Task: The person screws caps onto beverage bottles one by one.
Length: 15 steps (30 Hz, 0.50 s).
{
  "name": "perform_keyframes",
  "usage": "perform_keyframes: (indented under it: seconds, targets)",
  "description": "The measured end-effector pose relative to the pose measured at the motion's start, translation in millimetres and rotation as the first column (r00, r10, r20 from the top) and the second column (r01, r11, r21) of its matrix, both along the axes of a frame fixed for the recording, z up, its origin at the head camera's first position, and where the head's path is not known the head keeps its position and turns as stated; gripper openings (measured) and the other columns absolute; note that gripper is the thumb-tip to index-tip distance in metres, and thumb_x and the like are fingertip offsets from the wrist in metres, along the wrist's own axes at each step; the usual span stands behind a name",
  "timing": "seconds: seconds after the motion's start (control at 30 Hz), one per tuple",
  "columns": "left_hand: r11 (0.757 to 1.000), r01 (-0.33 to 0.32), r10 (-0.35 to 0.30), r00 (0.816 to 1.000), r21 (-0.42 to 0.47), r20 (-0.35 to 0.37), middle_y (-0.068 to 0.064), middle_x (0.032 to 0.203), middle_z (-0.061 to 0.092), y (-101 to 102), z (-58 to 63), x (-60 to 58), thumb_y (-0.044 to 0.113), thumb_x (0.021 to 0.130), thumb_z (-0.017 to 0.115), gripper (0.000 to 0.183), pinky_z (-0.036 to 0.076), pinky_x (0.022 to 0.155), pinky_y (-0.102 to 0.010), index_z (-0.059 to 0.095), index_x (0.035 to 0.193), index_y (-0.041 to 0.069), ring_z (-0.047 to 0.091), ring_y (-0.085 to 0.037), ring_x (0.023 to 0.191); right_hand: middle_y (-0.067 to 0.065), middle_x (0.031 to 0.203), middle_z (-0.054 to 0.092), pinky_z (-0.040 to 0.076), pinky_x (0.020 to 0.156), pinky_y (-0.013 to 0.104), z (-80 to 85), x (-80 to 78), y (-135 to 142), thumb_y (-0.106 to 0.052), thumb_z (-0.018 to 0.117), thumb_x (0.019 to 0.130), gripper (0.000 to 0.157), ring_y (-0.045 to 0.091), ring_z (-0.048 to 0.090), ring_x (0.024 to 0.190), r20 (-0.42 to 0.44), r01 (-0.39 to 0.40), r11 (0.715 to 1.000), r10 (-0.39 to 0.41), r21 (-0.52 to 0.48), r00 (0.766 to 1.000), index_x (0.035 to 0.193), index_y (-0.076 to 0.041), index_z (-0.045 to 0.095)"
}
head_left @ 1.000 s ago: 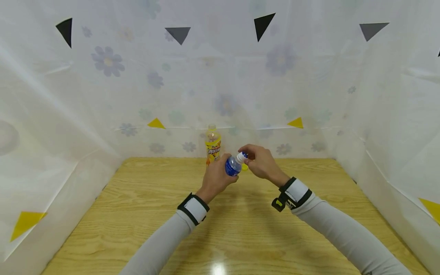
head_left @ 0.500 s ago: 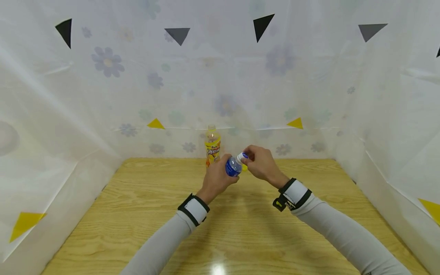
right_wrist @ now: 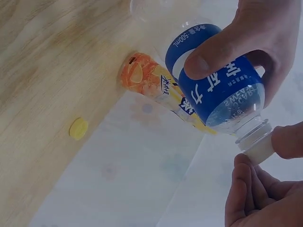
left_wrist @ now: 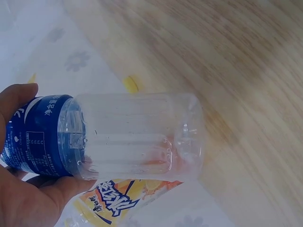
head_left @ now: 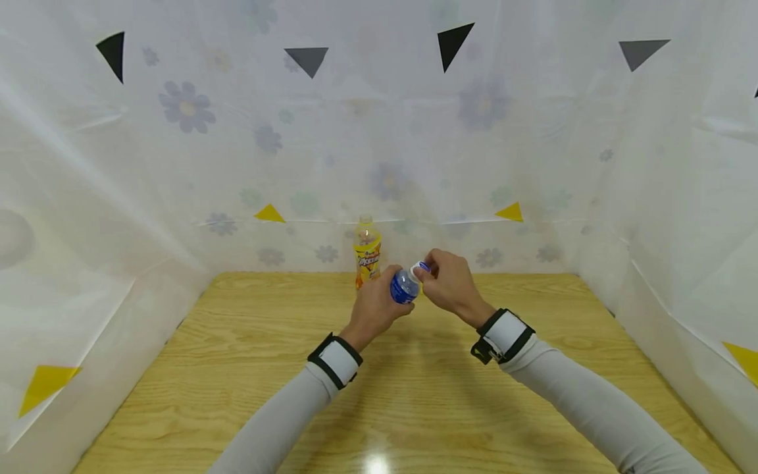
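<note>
My left hand grips a clear plastic bottle with a blue label round its middle, tilted with its neck toward the right hand. In the left wrist view the bottle's lower part is see-through, with a few drops inside. The thumb and fingers of my right hand pinch the white cap at the bottle's mouth. Whether the cap is loose or tight on the neck cannot be told. Just behind the left hand stands a yellow-labelled drink bottle, upright and without a cap.
A yellow bottle cap lies on the wooden table, near its back edge. White flower-patterned sheeting encloses the table at the back and both sides.
The right hand's fingers have turned and closed further round the white cap. The left hand and its bottle have shifted very slightly right. The yellow-labelled bottle stays put.
</note>
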<state>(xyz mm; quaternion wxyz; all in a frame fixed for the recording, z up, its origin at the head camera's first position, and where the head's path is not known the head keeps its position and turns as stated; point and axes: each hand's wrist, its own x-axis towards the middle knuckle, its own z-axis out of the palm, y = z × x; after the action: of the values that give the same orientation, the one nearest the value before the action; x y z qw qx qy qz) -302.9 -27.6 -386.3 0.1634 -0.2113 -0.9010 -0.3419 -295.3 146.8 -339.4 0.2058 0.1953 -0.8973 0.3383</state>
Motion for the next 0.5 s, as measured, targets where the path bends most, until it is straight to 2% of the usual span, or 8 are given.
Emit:
perform_keyframes:
  seconds: [0.17, 0.23, 0.33, 0.4, 0.5]
  targets:
    - [1.0, -0.002, 0.002, 1.0, 0.016, -0.011, -0.013, 0.118, 0.071, 0, 1.4, -0.7, 0.021, 0.076, 0.09, 0.07, 0.058, 0.086, -0.044, 0.056, 0.136, 0.01, 0.071, -0.028, 0.103, 0.011, 0.083, 0.067, 0.048, 0.058, 0.035, 4.5, 1.6, 0, -0.021, 0.063, 0.098, 0.02, 0.021, 0.059, 0.068, 0.05, 0.0, 1.0, -0.001, 0.007, 0.999, 0.1, -0.001, 0.065]
    - [1.0, -0.006, 0.006, 1.0, 0.014, -0.008, -0.013, 0.119, 0.071, -1, 1.4, -0.2, 0.021, 0.077, 0.09, 0.069, 0.058, 0.087, -0.044, 0.056, 0.136, 0.01, 0.071, -0.028, 0.104, 0.014, 0.092, 0.069, 0.052, 0.063, 0.038, 6.7, 3.3, 0, -0.026, 0.063, 0.099, 0.028, 0.026, 0.064, 0.077, 0.086, 0.011, 1.0, -0.012, 0.023, 0.996, 0.107, 0.0, 0.065]
    - [1.0, -0.015, 0.015, 1.0, 0.004, 0.007, -0.014, 0.12, 0.07, -1, 0.5, 0.7, 0.023, 0.077, 0.09, 0.07, 0.059, 0.087, -0.044, 0.055, 0.137, 0.01, 0.071, -0.029, 0.105, 0.02, 0.11, 0.069, 0.056, 0.075, 0.046, 10.2, 5.6, 0, -0.033, 0.062, 0.099, 0.045, 0.035, 0.067, 0.098, 0.149, 0.015, 0.998, -0.025, 0.066, 0.989, 0.127, 0.002, 0.06]
    - [1.0, -0.019, 0.019, 1.0, -0.005, 0.015, -0.014, 0.12, 0.07, -1, -0.2, 1.0, 0.024, 0.077, 0.09, 0.071, 0.059, 0.087, -0.044, 0.055, 0.138, 0.01, 0.071, -0.029, 0.105, 0.023, 0.121, 0.067, 0.057, 0.082, 0.051, 12.7, 6.7, -1, -0.031, 0.061, 0.099, 0.051, 0.039, 0.065, 0.109, 0.182, 0.007, 0.996, -0.024, 0.09, 0.983, 0.139, 0.0, 0.054]
    - [1.0, -0.016, 0.016, 1.0, 0.0, 0.017, -0.014, 0.12, 0.07, -1, -0.2, 0.3, 0.023, 0.077, 0.09, 0.072, 0.059, 0.088, -0.044, 0.055, 0.138, 0.009, 0.071, -0.029, 0.105, 0.025, 0.128, 0.064, 0.056, 0.086, 0.052, 16.7, 7.1, -1, -0.017, 0.056, 0.098, 0.05, 0.04, 0.065, 0.114, 0.204, -0.023, 0.994, 0.0, 0.111, 0.979, 0.146, -0.003, 0.049]
